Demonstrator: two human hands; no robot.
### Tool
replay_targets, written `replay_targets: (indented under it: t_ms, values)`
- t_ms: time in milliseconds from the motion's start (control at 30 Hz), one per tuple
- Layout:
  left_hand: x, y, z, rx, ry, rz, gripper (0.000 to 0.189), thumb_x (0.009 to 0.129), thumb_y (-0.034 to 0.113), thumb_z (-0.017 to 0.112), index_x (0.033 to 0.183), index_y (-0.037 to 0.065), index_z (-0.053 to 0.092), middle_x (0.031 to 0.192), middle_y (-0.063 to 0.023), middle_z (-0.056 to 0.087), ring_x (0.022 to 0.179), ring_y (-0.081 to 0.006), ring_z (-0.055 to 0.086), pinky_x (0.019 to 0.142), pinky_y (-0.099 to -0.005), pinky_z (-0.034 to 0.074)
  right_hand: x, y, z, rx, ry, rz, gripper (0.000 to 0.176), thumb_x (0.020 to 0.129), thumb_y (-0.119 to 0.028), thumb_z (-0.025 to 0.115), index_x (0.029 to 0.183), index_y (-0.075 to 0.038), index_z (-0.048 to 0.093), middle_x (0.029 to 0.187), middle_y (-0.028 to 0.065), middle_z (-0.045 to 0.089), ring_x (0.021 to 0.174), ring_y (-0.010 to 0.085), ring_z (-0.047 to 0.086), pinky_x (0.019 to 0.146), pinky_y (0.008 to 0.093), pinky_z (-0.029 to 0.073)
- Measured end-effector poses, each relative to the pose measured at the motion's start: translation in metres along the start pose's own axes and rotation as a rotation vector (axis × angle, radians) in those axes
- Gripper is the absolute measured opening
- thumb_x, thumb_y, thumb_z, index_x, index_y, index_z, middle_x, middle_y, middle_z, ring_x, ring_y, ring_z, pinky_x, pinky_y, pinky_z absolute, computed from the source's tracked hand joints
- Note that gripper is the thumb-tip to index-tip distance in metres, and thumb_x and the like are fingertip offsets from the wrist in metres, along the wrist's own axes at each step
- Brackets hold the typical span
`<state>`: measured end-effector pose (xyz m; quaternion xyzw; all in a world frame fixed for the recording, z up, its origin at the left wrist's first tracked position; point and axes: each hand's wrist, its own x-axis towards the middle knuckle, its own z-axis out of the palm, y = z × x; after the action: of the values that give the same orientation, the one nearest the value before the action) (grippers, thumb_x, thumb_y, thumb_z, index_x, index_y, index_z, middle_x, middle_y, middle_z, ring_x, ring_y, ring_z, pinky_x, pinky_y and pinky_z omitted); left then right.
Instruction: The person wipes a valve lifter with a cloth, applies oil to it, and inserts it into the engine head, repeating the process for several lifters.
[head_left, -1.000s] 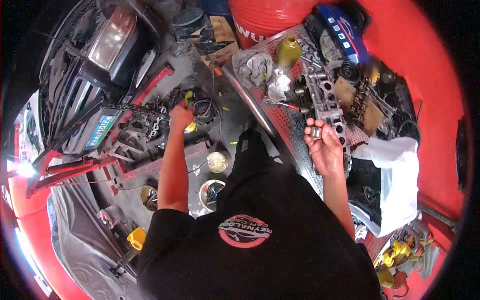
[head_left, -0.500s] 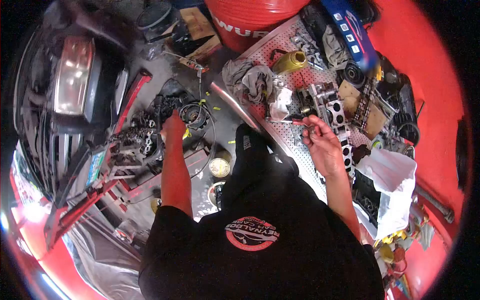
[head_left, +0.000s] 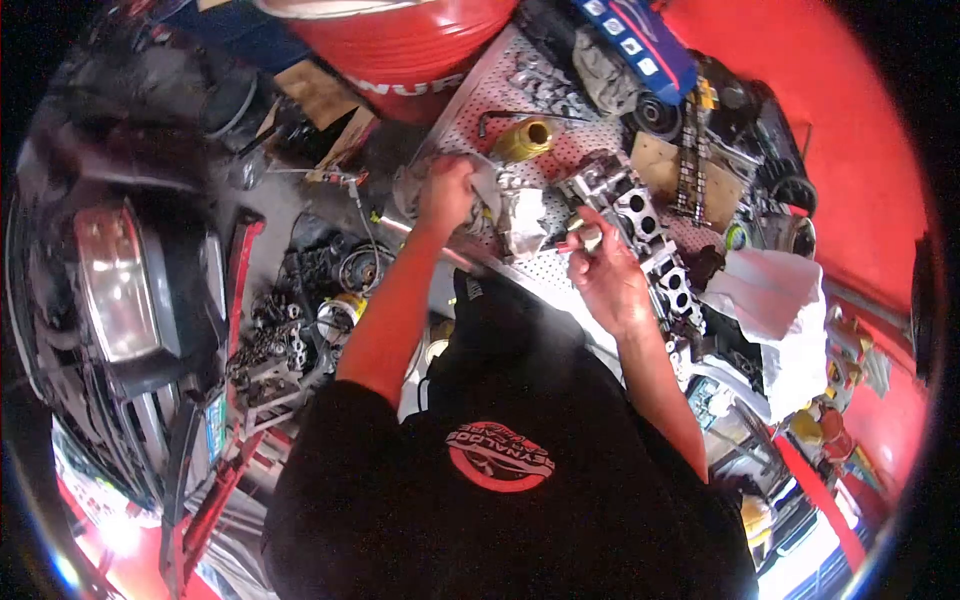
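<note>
Gripping a crumpled rag (head_left: 518,215), the left hand (head_left: 447,195) is closed at the near edge of the perforated counter (head_left: 480,95). The right hand (head_left: 607,282) pinches a small pale part (head_left: 590,238) in its fingertips, too blurred to identify. The part is held just beside the cylinder head (head_left: 650,245), which lies on the counter. A gold can (head_left: 525,138) lies behind the rag. A red drum (head_left: 400,40) stands beyond the counter.

Crumpled grey-white rag (head_left: 515,215) lies bunched on the perforated surface (head_left: 485,95); a small pale part (head_left: 591,238) sits pinched in the right hand (head_left: 605,280), just beside it.
</note>
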<state>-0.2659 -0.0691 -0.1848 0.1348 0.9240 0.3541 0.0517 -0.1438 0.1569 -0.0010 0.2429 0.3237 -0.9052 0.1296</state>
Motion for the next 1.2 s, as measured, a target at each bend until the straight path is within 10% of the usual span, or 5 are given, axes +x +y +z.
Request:
replay_targets:
  t_ms: [233,567,900,1033,1200]
  values:
    - [-0.042,0.095,-0.081,-0.995,-0.051,-0.067,0.020,0.090,-0.007,0.056,0.107,0.000,0.064,0.113,-0.0076,0.065,0.104,-0.0158,0.061,0.091,-0.0321,0.050,0.031,0.012,-0.018,-0.096,0.030,-0.150,0.030,0.100,-0.033,0.051,0.115,-0.008,0.057,0.099,0.0107,0.063,0.077,0.0168,0.055,0.070,0.0280,0.044]
    - [-0.041,0.141,-0.044,-0.868,0.014,-0.306,0.021,0.086,0.005,0.066,0.107,0.000,0.070,0.099,-0.0101,0.072,0.091,-0.0146,0.065,0.085,-0.0284,0.050,0.052,0.049,-0.017,-0.618,0.041,-0.025,0.025,0.099,-0.008,0.046,0.119,0.000,0.058,0.105,0.0023,0.063,0.091,0.0117,0.058,0.081,0.0240,0.046]
    - [-0.023,0.121,-0.079,-1.883,-0.176,-0.489,0.028,0.090,0.003,0.058,0.116,-0.004,0.063,0.106,-0.0138,0.070,0.095,-0.0190,0.067,0.089,-0.0329,0.053,0.052,0.030,-0.006,-0.001,-0.039,0.040,0.024,0.099,-0.020,0.051,0.114,-0.003,0.059,0.107,0.0075,0.064,0.093,0.0177,0.059,0.086,0.0340,0.047]
    - [-0.032,0.143,-0.044,-1.095,-0.113,-0.174,0.027,0.083,-0.004,0.065,0.110,-0.003,0.067,0.106,-0.0116,0.070,0.096,-0.0173,0.066,0.088,-0.0303,0.052,0.059,0.042,0.002,0.115,0.141,0.153,0.027,0.101,-0.027,0.043,0.116,-0.008,0.056,0.106,0.0049,0.063,0.099,0.0164,0.060,0.090,0.0340,0.047]
    - [-0.034,0.140,-0.033,-1.068,0.020,-0.281,0.021,0.085,0.006,0.067,0.105,0.000,0.070,0.099,-0.0104,0.072,0.092,-0.0163,0.068,0.084,-0.0295,0.052,0.051,0.045,-0.012,0.211,-0.084,0.201,0.035,0.099,-0.029,0.047,0.126,-0.009,0.052,0.125,0.0065,0.058,0.119,0.0209,0.052,0.106,0.0419,0.037]
